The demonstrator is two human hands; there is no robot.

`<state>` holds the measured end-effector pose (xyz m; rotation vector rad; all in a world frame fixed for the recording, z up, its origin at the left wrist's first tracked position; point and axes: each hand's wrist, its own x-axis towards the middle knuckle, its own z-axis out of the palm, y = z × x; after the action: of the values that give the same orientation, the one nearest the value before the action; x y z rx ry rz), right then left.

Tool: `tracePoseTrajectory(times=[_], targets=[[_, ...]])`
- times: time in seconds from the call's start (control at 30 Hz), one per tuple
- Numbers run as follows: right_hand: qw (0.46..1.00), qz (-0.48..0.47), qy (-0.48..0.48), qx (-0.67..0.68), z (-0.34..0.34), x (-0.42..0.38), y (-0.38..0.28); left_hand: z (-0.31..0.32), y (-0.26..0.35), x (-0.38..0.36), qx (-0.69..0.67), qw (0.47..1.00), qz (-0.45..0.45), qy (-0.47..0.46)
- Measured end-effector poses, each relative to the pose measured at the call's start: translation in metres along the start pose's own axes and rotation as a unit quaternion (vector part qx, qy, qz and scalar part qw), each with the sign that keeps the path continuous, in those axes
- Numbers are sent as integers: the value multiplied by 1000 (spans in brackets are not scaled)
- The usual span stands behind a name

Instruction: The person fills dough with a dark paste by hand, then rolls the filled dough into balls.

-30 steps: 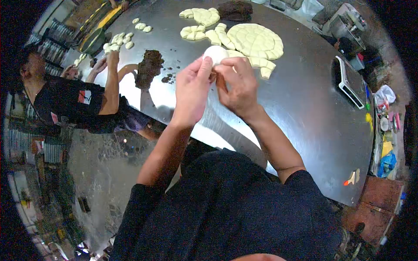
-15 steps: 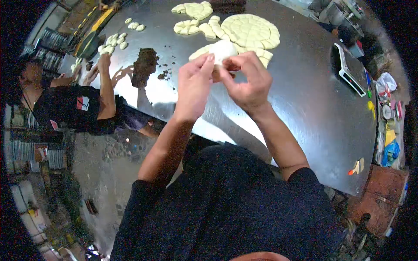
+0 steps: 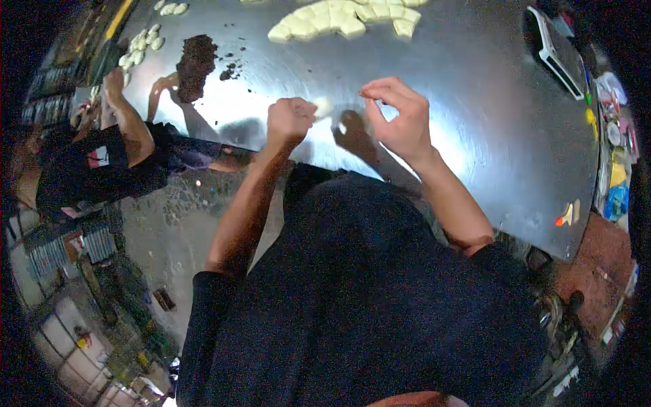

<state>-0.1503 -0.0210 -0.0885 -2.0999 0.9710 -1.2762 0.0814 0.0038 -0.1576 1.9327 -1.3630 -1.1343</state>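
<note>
A small white dough ball (image 3: 323, 106), blurred, sticks out at the finger side of my left hand (image 3: 290, 123), whose fingers are curled shut on it. My right hand (image 3: 403, 121) is apart from the dough, to its right, with thumb and fingertips brought together in a pinch. Brown smears show at those fingertips; whether anything is between them is hidden. Beyond my hands lies a sheet of cut dough pieces (image 3: 319, 20), partly outside the view. A dark brown crumbly mass (image 3: 196, 68) lies on the metal table (image 3: 468, 88) to the left.
At the left, a co-worker in a dark shirt (image 3: 74, 166) reaches over the table beside several dough balls (image 3: 140, 45). A flat device with a white frame (image 3: 557, 54) stands at the far right. A brush (image 3: 568, 213) lies near the right corner.
My hands have parted: the left has moved down and left with the dough ball, the right is slightly right. The view has shifted, so the dough pieces sit higher in it.
</note>
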Motion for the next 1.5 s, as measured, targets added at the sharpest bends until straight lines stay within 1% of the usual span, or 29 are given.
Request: tracePoseTrajectory(times=[0.03, 0.1, 0.23, 0.37, 0.4, 0.43, 0.5, 0.53, 0.57, 0.6, 0.63, 0.7, 0.77, 0.83, 0.87, 0.9, 0.93, 0.97, 1.0, 1.03, 1.07, 1.2, 1.23, 1.27, 1.33, 1.37, 1.4, 1.47, 1.5], targets=[[999, 45, -8, 27, 1, -4, 6, 8, -6, -3, 130, 990, 39, -45], [997, 61, -19, 33, 9, -4, 9, 29, -32, 12, -190, 956, -156, -159], [990, 83, -54, 103, 2, 34, -12, 47, -41, 15, -138, 958, -200, -154], [983, -76, 115, 117, -3, 96, -46, 66, -72, 11, 65, 997, 19, 25], [987, -106, 100, 71, 0, 103, -51, 47, -41, -6, -11, 997, -71, -32], [987, -132, 94, 20, 11, 104, -53, 49, -56, -6, -8, 999, 6, -44], [982, -140, 55, -114, 73, 78, -23, 37, -43, -19, -174, 967, -181, 51], [980, -71, -9, -187, 116, 48, -2, 27, -32, -32, -160, 961, -183, 136], [964, -12, -133, -230, 166, 0, 45, 44, -110, -26, -361, 911, -71, 187], [936, 11, -265, -233, 174, -19, 60, 34, -130, -29, -331, 920, -62, 202], [975, 11, -171, -138, 190, -18, 59, 19, -134, -35, -291, 932, -75, 203], [991, 50, -33, -121, 199, -19, 66, -14, -161, -38, -289, 931, -124, 188], [984, 111, -102, -93, 178, -14, 77, -23, -211, -46, -260, 930, -185, 182], [992, -3, -92, -88, 196, -23, 98, -35, -294, -69, -114, 933, -251, 233], [985, 66, -162, 2, 182, -33, 97, -36, -334, -81, 46, 928, -285, 236], [963, -56, -239, -109, 159, -34, 90, -29, -363, -91, 188, 905, -327, 199], [959, -133, -230, -98, 137, -38, 85, -18, -392, -101, 262, 882, -363, 149], [955, -63, -277, -91, 117, -42, 73, -4, -420, -114, 284, 872, -382, 113], [936, 42, -349, -24, 87, -34, 55, 14, -415, -132, 253, 876, -385, 143], [840, 197, -502, -60, 73, -16, 32, 33, -416, -151, 222, 878, -386, 174], [849, 179, -496, -20, 73, -26, 40, 48, -413, -162, 189, 890, -356, 212], [787, 185, -588, -36, 95, 6, 46, 55, -384, -139, 116, 919, -197, 321], [799, 171, -573, -66, 108, 29, 38, 50, -372, -124, 109, 922, -169, 330], [854, 101, -506, -60, 131, 49, 36, 30, -336, -116, 42, 923, -182, 338], [943, 166, -257, 133, 175, 99, 9, -7, -247, -108, -145, 913, -180, 336], [917, 164, -142, 333, 211, 113, 21, -13, -210, -107, -262, 889, -172, 333], [858, 236, -151, 430, 192, 145, -13, -20, -190, -111, -254, 903, -181, 295], [957, 105, -55, 265, 185, 166, -30, -32, -174, -108, -201, 925, -129, 296], [975, 65, -76, 200, 172, 166, -28, -35, -172, -106, -182, 933, -106, 293]])
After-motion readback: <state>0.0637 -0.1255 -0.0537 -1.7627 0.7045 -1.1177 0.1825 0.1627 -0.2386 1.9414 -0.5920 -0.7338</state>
